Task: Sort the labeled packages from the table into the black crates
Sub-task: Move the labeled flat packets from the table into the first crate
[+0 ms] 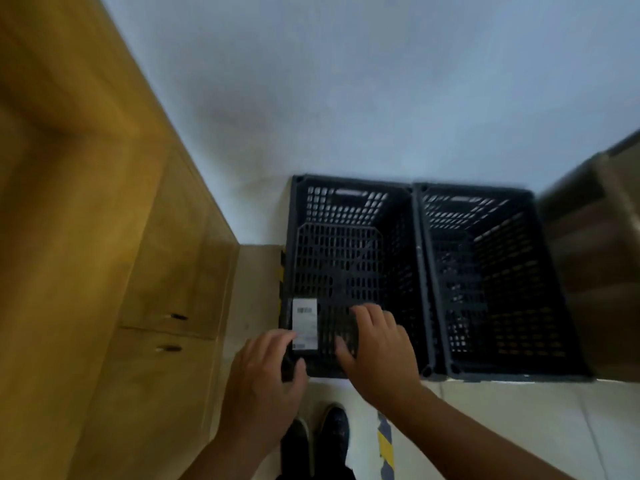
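The labeled package [305, 325], dark with a white label facing up, is at the near left corner of the left black crate [346, 202]. The blur keeps me from telling whether it already lies on the crate's bottom.

My left grip [266, 372] reaches in over the near rim. Its fingertips are at the label's near left edge and the thumb is by the rim. I cannot tell whether it pinches the package or only touches it. My right grip [377, 351] is just to the right of the label, fingers spread apart and fairly straight over the dark surface, clamped on nothing.

The right black crate [485, 209] stands touching the left one. Both stand on the pale tiled floor [519, 427] against the wall [346, 81].

A wooden cabinet [173, 254] fills the left side, and a brown cardboard box [595, 237] stands to the right of the crates. Near me are my dark shoes [332, 434] and a strip of yellow and black tape [386, 445].
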`<state>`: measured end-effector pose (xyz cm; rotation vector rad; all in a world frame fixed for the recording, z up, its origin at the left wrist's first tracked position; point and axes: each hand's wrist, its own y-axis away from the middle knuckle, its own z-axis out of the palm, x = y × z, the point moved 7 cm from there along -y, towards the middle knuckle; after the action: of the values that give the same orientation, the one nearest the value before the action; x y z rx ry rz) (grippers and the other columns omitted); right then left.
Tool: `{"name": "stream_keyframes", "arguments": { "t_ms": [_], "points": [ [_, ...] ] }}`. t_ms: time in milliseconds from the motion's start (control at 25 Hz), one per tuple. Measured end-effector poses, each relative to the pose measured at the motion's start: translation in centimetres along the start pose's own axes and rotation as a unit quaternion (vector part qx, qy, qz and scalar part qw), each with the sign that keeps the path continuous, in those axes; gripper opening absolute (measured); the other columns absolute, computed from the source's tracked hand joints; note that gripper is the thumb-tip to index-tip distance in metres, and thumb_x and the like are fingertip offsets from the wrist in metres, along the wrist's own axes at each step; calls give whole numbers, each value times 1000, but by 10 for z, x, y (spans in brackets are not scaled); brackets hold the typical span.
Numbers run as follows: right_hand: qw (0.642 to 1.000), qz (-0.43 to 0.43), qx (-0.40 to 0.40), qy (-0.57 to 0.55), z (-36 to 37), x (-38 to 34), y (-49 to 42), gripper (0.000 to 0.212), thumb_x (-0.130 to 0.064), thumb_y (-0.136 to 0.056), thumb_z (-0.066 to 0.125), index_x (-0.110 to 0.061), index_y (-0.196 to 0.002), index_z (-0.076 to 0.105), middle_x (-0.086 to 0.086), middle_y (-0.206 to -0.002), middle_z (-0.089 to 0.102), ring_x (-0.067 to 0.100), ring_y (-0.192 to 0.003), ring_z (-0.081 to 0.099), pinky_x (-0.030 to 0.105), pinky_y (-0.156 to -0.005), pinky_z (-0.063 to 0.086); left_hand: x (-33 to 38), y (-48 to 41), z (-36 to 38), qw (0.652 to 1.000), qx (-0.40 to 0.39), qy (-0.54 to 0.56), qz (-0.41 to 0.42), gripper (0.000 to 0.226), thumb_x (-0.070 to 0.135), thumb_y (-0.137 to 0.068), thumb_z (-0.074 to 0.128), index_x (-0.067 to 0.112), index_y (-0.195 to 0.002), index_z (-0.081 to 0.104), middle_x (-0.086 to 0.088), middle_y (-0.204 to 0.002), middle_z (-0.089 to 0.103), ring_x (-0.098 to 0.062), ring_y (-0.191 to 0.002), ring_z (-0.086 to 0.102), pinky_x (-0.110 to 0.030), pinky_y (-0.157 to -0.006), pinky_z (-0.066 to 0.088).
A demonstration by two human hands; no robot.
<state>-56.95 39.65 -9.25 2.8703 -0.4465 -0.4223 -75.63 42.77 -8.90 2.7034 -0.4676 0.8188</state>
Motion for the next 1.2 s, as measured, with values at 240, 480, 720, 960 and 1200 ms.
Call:
{"name": "stream_keyframes", "arguments": {
  "t_ms": [240, 480, 720, 960, 1200],
  "points": [
    [995, 35, 96, 17, -136, 25, 80, 53, -50, -96, 52, -18, -138, 52, 0, -138, 54, 23, -126, 55, 38, -100, 49, 126, 5, -36, 989, -46, -16, 142, 45, 49, -101, 50, 36, -144, 47, 18, -141, 48, -8, -134, 41, -29, -114, 36],
    [974, 122, 193, -1, -207, 95, 153, 41, -48, -94, 55, -23, -127, 55, -5, -125, 57, 17, -111, 60, 30, -86, 54, 242, 14, -20, 959, -50, -27, 276, 46, 57, -102, 41, 41, -145, 41, 25, -140, 43, -3, -135, 39, -27, -117, 33],
    [951, 205, 232, -24, -233, 192, 219, 43, -46, -95, 54, -23, -132, 53, -8, -129, 54, 14, -117, 55, 29, -92, 52, 342, 40, 27, 934, -63, -22, 351, 46, 56, -99, 44, 39, -142, 45, 25, -138, 45, -1, -132, 40, -26, -117, 33],
    [938, 232, 253, -50, -248, 321, 282, 46, -45, -96, 55, -24, -137, 50, -10, -129, 53, 10, -121, 51, 27, -95, 50, 447, 81, 102, 923, -56, -51, 378, 46, 53, -98, 47, 36, -141, 49, 23, -135, 49, -1, -127, 44, -24, -112, 34],
    [934, 235, 259, -65, -271, 455, 326, 49, -48, -96, 54, -25, -139, 46, -9, -130, 52, 11, -121, 51, 27, -98, 49, 552, 124, 169, 933, -52, -57, 351, 45, 49, -99, 52, 35, -142, 49, 22, -134, 51, 3, -123, 43, -15, -104, 29]
  ]
}}
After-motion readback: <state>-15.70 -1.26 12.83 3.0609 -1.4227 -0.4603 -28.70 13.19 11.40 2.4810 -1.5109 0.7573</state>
